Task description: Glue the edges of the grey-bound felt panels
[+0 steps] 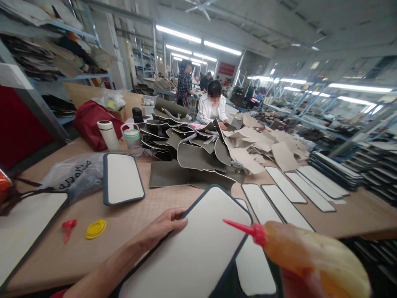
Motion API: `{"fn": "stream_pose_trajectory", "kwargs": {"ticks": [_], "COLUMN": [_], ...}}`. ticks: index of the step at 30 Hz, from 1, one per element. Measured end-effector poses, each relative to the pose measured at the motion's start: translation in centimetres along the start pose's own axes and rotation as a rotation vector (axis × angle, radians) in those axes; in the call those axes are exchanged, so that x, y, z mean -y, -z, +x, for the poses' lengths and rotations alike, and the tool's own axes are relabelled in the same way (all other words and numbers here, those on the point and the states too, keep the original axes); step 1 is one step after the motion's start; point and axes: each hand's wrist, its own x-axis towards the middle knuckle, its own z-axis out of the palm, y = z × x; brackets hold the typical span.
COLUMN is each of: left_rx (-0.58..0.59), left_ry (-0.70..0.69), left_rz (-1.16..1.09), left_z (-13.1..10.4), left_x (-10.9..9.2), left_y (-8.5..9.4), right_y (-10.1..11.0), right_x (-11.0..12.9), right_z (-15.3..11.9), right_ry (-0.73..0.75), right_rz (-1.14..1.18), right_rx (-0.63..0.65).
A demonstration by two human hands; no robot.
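My left hand (169, 223) grips the far left edge of a white panel with a dark blue border (198, 244), thumb on its face. The panel is tilted up in front of me, its near end cut off by the frame. My right hand (300, 281), blurred and partly hidden, is wrapped round a squeeze bottle (310, 252) of amber liquid. The bottle's red nozzle (242, 227) points left, over the panel's right part. Whether its tip touches the panel I cannot tell. Several narrow white strips with dark edges (287, 207) lie to the right.
Another bordered panel (124, 179) lies at the left, near a yellow lid (96, 229) and a red cap (68, 229). Grey-green leather pieces (198, 157) are heaped behind, beside beige pieces (263, 145). A bottle (108, 135) and a cup (132, 140) stand back left. A person (214, 105) works across the table.
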Motion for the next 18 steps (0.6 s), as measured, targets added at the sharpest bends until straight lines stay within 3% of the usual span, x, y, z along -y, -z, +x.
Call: {"fn": "stream_pose_trajectory", "kwargs": {"ticks": [4, 7, 9, 14, 16, 18], "left_rx": [0.173, 0.208, 0.148, 0.056, 0.069, 0.062], "left_ry": [0.029, -0.017, -0.051, -0.045, -0.059, -0.114], "left_rz": [0.259, 0.522, 0.673, 0.807, 0.817, 0.835], "left_z": [-0.2, 0.6, 1.1, 2.4, 3.7, 5.3], "left_x": [-2.9, -3.4, -2.0, 3.9, 4.0, 2.0], "left_y": [1.0, 0.2, -1.5, -8.5, -10.3, -10.9], "right_y": [1.1, 2.2, 2.7, 4.4, 5.4, 6.4], "right_x": [2.2, 3.1, 3.5, 4.6, 5.2, 6.0], "right_z": [3.7, 5.0, 5.7, 8.4, 9.8, 11.1], "right_ry": [-0.021, 0.024, 0.013, 0.086, 0.054, 0.035], "right_rz": [0.178, 0.259, 0.275, 0.268, 0.257, 0.244], "right_rx": [-0.02, -0.044, -0.064, 0.04, 0.07, 0.113]}}
